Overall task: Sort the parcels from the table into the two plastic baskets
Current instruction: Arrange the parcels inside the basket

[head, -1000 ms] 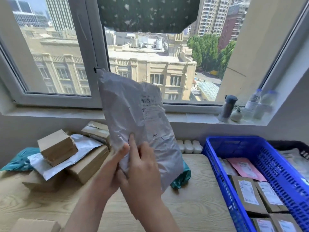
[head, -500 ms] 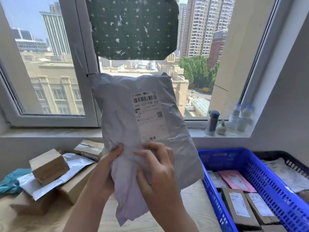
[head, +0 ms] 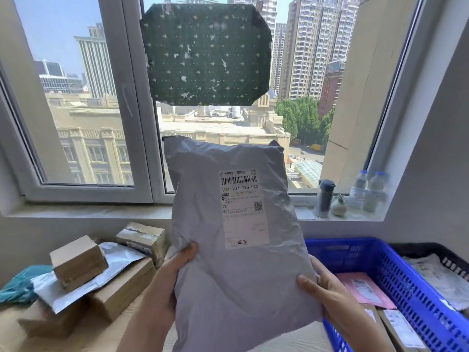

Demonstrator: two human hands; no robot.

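I hold a grey plastic mailer bag (head: pixel 236 275) upright in front of me, its white shipping label facing me. My left hand (head: pixel 175 273) grips its left edge with the thumb on the front. On the bag's right edge, my right hand (head: pixel 322 288) holds on, thumb in front and fingers behind. A blue plastic basket (head: pixel 396 288) stands at the right with several labelled parcels and a pink one inside. Behind it a black basket (head: pixel 431 250) holds a grey bag. Cardboard boxes (head: pixel 78 262) and a silver mailer (head: pixel 101 275) are piled on the wooden table (head: pixel 38 334) at the left.
A teal bag (head: pixel 20 283) lies at the table's far left. On the windowsill (head: pixel 101 212) at the right stand a dark flask (head: pixel 326 198), a small pot and two plastic bottles (head: pixel 368 191). A dark green dotted sheet (head: pixel 205 54) hangs on the window.
The bag has turned so its label faces me squarely. My right hand slid from the front middle to the bag's right edge, and the view tilted upward.
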